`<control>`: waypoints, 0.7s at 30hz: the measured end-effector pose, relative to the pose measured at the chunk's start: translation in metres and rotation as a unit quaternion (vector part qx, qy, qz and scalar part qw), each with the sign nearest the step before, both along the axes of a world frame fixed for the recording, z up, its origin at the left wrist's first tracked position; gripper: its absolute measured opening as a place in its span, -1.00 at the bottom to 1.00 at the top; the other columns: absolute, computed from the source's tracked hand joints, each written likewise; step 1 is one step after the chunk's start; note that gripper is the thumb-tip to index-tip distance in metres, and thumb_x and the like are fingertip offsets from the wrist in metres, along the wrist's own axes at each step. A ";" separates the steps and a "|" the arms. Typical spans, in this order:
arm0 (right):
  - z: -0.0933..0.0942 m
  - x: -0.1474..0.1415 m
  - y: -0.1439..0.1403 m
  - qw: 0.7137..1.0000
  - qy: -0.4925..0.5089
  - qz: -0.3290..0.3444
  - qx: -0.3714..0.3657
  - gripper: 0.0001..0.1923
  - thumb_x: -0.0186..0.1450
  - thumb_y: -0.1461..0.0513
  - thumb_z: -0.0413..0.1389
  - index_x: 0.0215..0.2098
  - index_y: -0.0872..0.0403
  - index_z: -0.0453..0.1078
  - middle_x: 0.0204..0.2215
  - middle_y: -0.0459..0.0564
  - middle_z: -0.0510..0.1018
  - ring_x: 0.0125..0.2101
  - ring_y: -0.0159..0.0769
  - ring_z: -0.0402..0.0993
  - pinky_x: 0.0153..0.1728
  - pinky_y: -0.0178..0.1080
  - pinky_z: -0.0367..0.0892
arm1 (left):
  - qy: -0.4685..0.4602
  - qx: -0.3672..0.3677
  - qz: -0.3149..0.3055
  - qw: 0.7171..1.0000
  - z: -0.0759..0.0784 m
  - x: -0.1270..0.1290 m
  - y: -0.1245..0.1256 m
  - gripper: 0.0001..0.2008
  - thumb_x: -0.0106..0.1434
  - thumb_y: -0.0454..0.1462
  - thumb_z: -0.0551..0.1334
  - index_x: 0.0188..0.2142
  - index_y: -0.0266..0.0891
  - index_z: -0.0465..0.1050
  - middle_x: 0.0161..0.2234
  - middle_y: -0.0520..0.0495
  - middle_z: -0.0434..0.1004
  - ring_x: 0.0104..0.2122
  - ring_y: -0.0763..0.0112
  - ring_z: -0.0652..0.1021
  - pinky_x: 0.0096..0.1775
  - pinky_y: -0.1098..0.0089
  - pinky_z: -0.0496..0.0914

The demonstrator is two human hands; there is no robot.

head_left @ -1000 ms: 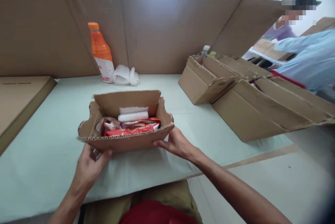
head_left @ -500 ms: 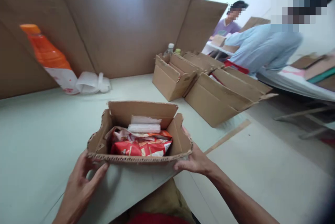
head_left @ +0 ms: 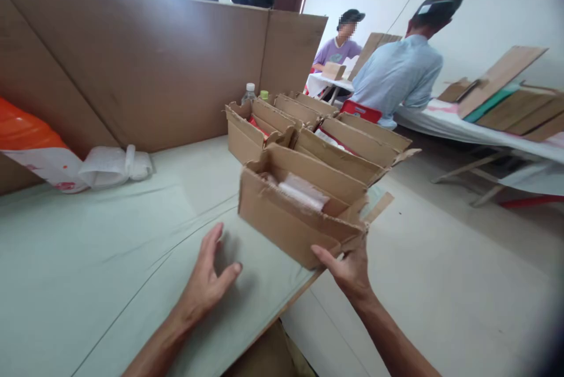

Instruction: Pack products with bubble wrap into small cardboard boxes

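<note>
A brown cardboard box (head_left: 282, 221) with an open top stands at the table's right edge, close against other boxes. Inside it lies a white translucent packet (head_left: 303, 192); the red packs under it are mostly hidden from this angle. My right hand (head_left: 350, 262) grips the box's near right corner, thumb on the front wall and fingers behind the end. Left of the box, apart from it, my left hand (head_left: 211, 280) hovers over the table with fingers spread and nothing in it.
Several more cardboard boxes (head_left: 341, 160) stand behind, beside a clear bottle (head_left: 249, 92). A tall cardboard panel (head_left: 176, 71) borders the table (head_left: 132, 236). At left lie an orange-and-white bottle (head_left: 39, 142) and a plastic roll (head_left: 106, 165). Other people (head_left: 396, 71) sit beyond.
The box has moved right and away from me, turning to sit against the other boxes. My left hand has let go of it; my right hand still holds its corner. The view has swung right.
</note>
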State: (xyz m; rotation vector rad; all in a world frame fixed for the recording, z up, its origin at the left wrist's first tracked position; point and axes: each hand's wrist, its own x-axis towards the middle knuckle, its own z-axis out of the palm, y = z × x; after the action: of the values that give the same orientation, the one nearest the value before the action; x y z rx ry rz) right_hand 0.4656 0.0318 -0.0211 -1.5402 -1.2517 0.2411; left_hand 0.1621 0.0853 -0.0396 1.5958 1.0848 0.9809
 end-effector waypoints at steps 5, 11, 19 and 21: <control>0.004 0.012 0.026 0.996 -0.005 -0.090 0.021 0.17 0.15 -0.02 0.36 0.48 -0.03 -0.25 0.37 0.26 0.12 0.28 0.06 0.24 0.25 0.17 0.24 | 0.093 0.070 -0.114 0.987 -0.018 0.032 -0.006 -0.36 0.25 -0.08 0.29 0.29 -0.16 0.30 0.42 -0.38 0.00 0.40 -0.21 0.12 0.28 -0.27 0.15; -0.011 0.018 0.032 0.997 -0.030 -0.060 0.023 0.08 0.19 -0.02 0.33 0.47 -0.02 -0.17 0.39 0.25 0.08 0.33 0.06 0.14 0.29 0.18 0.16 | 0.105 0.111 -0.123 0.981 -0.024 0.011 -0.015 -0.55 0.30 -0.14 0.25 0.17 -0.11 0.44 0.30 -0.34 0.31 0.33 -0.11 0.28 0.23 -0.23 0.27; -0.026 0.016 0.014 0.996 -0.046 -0.079 0.005 -0.31 0.24 -0.03 0.27 0.23 0.05 0.24 0.19 0.22 0.36 0.20 0.05 0.31 0.07 0.13 0.40 | 0.113 0.161 -0.104 0.975 -0.023 0.014 -0.019 -0.66 0.30 -0.17 0.22 0.04 -0.16 0.52 0.13 -0.33 0.51 0.27 -0.09 0.38 0.18 -0.22 0.35; -0.024 0.017 0.015 0.996 -0.046 -0.072 0.003 -0.35 0.26 -0.03 0.25 0.20 0.07 0.26 0.16 0.22 0.40 0.16 0.03 0.35 0.05 0.11 0.41 | 0.109 0.169 -0.099 0.974 -0.024 0.015 -0.020 -0.68 0.30 -0.18 0.21 0.01 -0.16 0.53 0.11 -0.33 0.53 0.26 -0.08 0.39 0.17 -0.20 0.36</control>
State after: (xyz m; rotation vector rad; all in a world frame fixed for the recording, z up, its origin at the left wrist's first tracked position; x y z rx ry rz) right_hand 0.4822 0.0470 -0.0446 -1.6438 -1.2035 0.0737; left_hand 0.1769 0.0654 -0.0634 2.0879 0.9122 0.9042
